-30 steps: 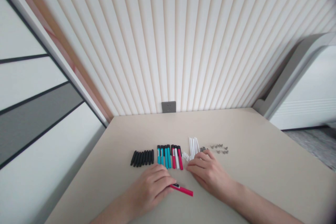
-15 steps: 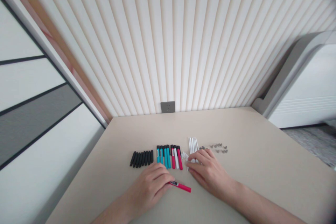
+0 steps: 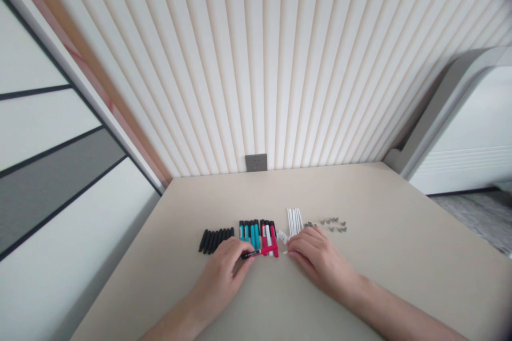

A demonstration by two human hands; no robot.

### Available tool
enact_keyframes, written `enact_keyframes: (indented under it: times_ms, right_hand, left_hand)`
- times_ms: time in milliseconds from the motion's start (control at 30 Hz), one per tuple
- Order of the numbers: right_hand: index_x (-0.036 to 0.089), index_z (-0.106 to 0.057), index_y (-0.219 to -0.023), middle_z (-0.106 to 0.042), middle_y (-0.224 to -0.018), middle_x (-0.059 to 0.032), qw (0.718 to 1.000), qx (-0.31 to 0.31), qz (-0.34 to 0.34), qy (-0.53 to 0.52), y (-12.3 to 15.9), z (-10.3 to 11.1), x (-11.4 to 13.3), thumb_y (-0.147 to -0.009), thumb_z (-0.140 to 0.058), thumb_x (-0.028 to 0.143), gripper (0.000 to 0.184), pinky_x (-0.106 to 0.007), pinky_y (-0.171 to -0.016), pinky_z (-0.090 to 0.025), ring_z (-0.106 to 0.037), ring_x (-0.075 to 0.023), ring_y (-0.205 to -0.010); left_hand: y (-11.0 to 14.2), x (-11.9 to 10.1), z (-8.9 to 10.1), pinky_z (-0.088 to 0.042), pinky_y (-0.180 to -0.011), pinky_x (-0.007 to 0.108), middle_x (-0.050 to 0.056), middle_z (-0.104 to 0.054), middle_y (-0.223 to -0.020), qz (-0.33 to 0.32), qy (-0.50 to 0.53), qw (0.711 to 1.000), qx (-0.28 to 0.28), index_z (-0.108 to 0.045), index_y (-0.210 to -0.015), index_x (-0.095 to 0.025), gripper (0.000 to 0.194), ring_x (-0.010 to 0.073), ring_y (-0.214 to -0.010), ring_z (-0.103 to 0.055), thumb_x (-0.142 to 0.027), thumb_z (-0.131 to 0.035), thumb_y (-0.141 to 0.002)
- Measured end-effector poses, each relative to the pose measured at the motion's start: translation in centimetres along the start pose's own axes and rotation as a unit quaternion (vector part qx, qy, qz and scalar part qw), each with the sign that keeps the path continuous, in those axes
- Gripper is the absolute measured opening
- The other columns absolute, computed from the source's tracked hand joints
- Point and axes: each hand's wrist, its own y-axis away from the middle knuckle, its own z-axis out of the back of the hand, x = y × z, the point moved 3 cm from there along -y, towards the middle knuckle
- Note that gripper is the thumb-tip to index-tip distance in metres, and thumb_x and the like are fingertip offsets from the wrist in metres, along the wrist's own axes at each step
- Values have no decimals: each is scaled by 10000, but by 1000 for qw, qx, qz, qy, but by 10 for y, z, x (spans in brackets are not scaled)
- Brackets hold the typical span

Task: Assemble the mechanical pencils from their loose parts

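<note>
My left hand is closed on a red and black marker pen, its red end pointing right and crossing in front of the row of pens. Between the fingertips of my right hand is a small white piece, too small to make out fully. Just behind it lie more small white pieces. Beyond my right fingers stand out several thin white rods, side by side. Blue pen barrels and red and white pen barrels with black ends lie in the middle.
Several black caps or tubes lie in a row at the left of the pens. Small grey tips are scattered at the right. The beige table meets a ribbed wall with a dark socket.
My left hand has moved up and tilted the red pen, whose red end now points slightly upward, over the row. My right hand has shifted only slightly, its fingers closing round the small white piece.
</note>
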Motion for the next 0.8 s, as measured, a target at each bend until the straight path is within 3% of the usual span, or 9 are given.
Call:
enact_keyframes:
  times_ms: [300, 800]
  right_hand:
    - [215, -615, -1115, -673, -949, -68, 994, -56, 31, -85, 4, 1, 3, -968, -493, 181, 194, -318, -762, -498, -601, -182, -856]
    - [195, -628, -1068, -676, -924, -62, 992, 8, 68, -104, 4, 6, 12, -968, -514, 212, 152, -302, -773, -474, -590, -163, -841]
  left_hand:
    - [2, -6, 1, -488, -822, 308, 32, -643, -966, -28, 22, 999, 7, -590, -1007, -215, 94, 190, -924, -595, -179, -547, -932]
    - [1, -12, -3, -486, -796, 277, 42, -648, -912, -93, 72, 993, 31, -584, -991, -194, 88, 173, -871, -600, -139, -538, -938]
